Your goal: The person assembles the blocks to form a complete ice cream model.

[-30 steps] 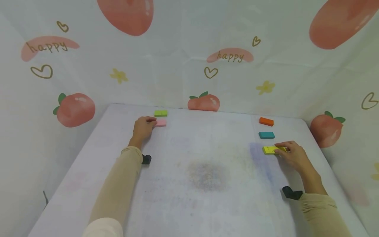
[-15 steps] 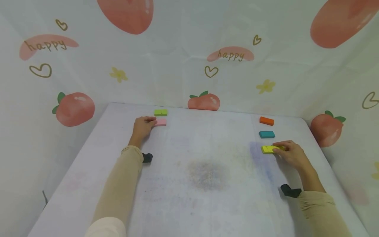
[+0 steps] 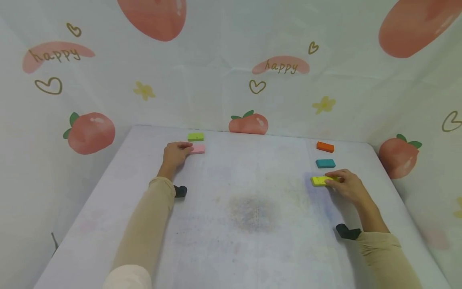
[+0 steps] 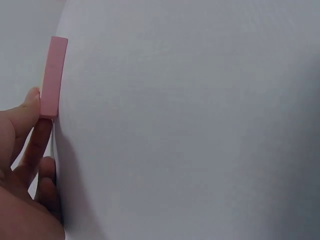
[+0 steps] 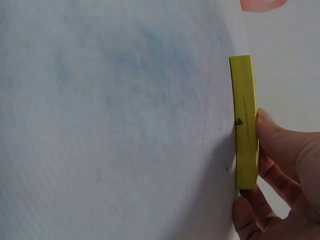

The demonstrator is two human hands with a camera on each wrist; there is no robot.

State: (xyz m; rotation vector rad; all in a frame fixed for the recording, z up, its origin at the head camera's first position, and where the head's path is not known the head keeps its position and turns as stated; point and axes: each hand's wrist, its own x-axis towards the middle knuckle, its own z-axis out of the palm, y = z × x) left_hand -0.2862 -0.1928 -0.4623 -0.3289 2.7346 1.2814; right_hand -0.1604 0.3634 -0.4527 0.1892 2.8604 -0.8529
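Observation:
At the table's far left, my left hand (image 3: 175, 154) pinches the outer end of a pink block (image 3: 198, 149) between thumb and fingers. The left wrist view shows this pink block (image 4: 53, 77) as a slim bar with the thumb along one side. A lime-green block (image 3: 195, 137) lies just behind it. On the right, my right hand (image 3: 348, 184) grips one end of a yellow block (image 3: 318, 181). Seen from the right wrist, the yellow block (image 5: 244, 122) has a small dark mark, and its lower end sits among the fingertips.
Beyond the yellow block lie a teal block (image 3: 325, 163) and an orange block (image 3: 325, 147), one behind the other. A white, stained cloth covers the table (image 3: 231, 249). A printed curtain (image 3: 216, 80) rises at its back edge.
My right hand has shifted left with the yellow block, which now lies partly left of the teal one. The left hand and pink block have moved slightly right.

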